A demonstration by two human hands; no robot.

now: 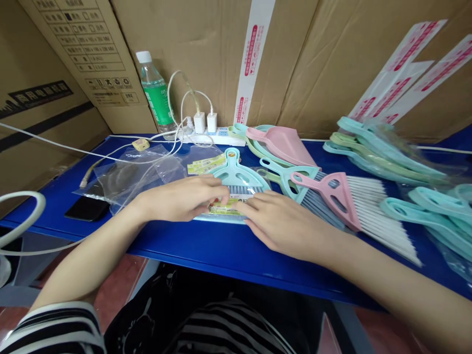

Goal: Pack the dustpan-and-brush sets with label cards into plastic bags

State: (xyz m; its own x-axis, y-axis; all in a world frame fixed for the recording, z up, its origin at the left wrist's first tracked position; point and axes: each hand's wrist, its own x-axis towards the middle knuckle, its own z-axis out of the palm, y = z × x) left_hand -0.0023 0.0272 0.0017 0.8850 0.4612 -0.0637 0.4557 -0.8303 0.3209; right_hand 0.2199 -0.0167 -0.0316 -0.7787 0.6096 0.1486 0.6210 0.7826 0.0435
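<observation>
- From here I judge the dustpan and brush set (236,169) to be light, its molded plastic stiff but a little springy; the bristles (244,190) should bend easily.
- The glossy clear film over it looks thin and slippery, likely to slide or wrinkle under my fingertips, and easier to tear than the plastic is to crack.
- I would take hold at the handle on the far end, or by the pan's firm side rims, rather than press on the bristles or the label card (225,210).
- The set lies flat on the blue table (206,248), close to the near edge and between my hands, its handle pointing to the far side.
- It is pale turquoise, with a looped handle, rounded openings in the brush, grey-blue bristles and a yellow-green card at the near end.
- My left hand (188,196) has its fingers bent over the card; I cannot tell whether they pinch film.
- My right hand (283,221) rests on the right near corner, fingers mostly close together and reaching left; I cannot tell whether the tips grip anything.
- Clear bags (120,179) lie to the left, a pink brush (341,194) to the right.
</observation>
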